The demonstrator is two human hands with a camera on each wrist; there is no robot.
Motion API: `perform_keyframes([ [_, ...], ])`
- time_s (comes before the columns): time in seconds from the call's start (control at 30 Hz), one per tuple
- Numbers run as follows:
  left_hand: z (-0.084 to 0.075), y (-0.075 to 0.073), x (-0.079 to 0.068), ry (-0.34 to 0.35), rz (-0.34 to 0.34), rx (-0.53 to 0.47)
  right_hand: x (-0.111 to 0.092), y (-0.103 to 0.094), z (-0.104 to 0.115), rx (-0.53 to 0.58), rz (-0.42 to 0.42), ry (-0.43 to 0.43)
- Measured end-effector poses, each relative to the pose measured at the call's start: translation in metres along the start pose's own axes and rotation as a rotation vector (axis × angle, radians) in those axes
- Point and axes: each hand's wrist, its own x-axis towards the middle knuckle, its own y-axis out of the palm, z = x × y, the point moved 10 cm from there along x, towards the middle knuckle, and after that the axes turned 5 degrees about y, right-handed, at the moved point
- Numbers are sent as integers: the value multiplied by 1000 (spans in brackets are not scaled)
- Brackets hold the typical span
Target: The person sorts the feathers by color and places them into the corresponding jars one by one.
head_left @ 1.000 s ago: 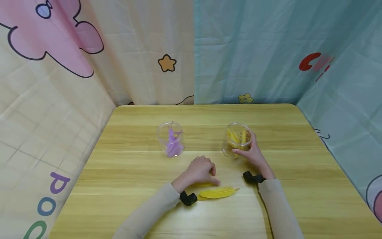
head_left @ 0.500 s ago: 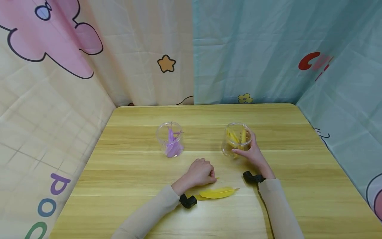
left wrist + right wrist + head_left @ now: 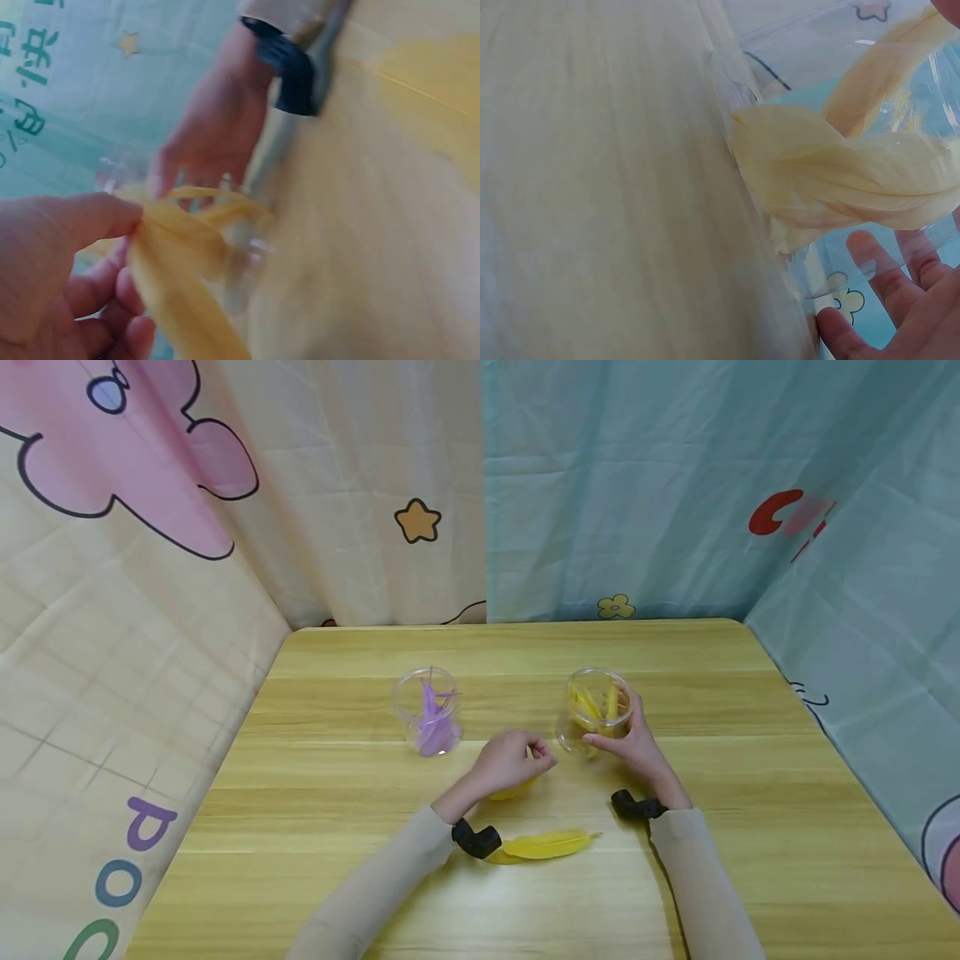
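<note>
Between its thumb and fingertips my left hand (image 3: 508,762) pinches a yellow feather (image 3: 180,292), whose vane trails back under the palm in the head view. My right hand (image 3: 639,745) grips a clear plastic cup (image 3: 566,739) from its right side, thumb in front and fingers around the back. Yellow feathers (image 3: 840,176) stand inside that cup. The left fingertips are just short of the cup's near left side. Below the left wrist, more yellow feathers (image 3: 547,844) lie overlapping on the table.
A second clear cup (image 3: 402,697) holding purple feathers (image 3: 437,731) stands to the left of the gripped one. The wooden table (image 3: 300,777) ends at printed curtains (image 3: 360,527) behind and at both sides. Each wrist wears a black camera mount (image 3: 637,806).
My left hand has picked up a yellow feather from the table and moved it up and right, closer to the cup. The right hand and its cup stay in place.
</note>
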Motion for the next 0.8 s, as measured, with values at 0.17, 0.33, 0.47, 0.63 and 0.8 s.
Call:
perform_keyframes([
  [0.17, -14, -31, 22, 16, -182, -226, 0, 0, -2, 0, 5, 21],
  [0.33, -38, -60, 42, 65, -324, -482, 0, 0, -4, -2, 9, 46],
  [0.47, -64, -78, 56, 133, -385, -604, 0, 0, -4, -12, 14, 48],
  [0.63, -78, -87, 73, 145, -468, -719, 1, -2, -2, -23, 6, 49],
  [0.8, -62, -76, 87, 52, -558, -812, 0, -1, -3, -46, -2, 63],
])
